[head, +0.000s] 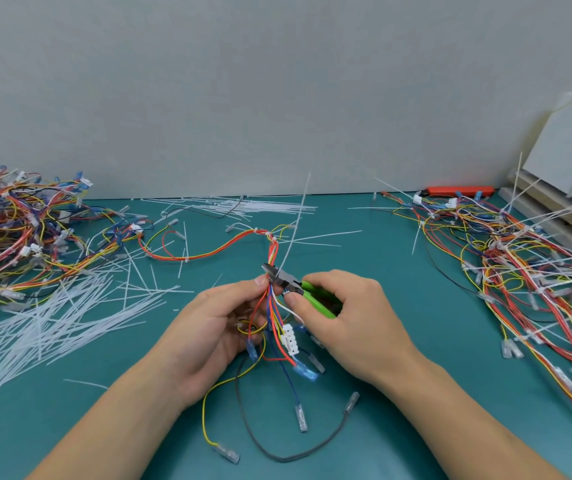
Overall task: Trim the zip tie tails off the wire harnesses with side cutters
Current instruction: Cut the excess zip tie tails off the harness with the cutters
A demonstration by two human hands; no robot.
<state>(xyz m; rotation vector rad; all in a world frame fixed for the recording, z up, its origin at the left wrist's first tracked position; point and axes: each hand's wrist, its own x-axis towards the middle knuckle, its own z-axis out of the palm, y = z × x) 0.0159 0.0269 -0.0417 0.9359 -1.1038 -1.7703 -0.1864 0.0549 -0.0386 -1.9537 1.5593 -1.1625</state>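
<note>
Teal worktop (398,306) up against a plain pale grey wall (243,81), pretty messy all over. Two hands, both busy at the near middle. Left hand (208,327) curled round the bundle of one wire harness (270,306), thumb up near the tie. Right hand (346,317) wrapped round the green handles of the side cutters (298,287), blades closed in on the base of one long white zip tie tail (298,220) sticking up just past the left thumb. One white connector block (288,338) hanging under the cutters. Two big harness heaps: one pile (11,237) far left of the hands, another pile (537,271) far right. Loose cut tails (52,323) scattered left of the hands, more along the wall; way too many to count. One red-orange tool (457,190) at the wall behind the right pile, one white board (568,157) leaning by it.
</note>
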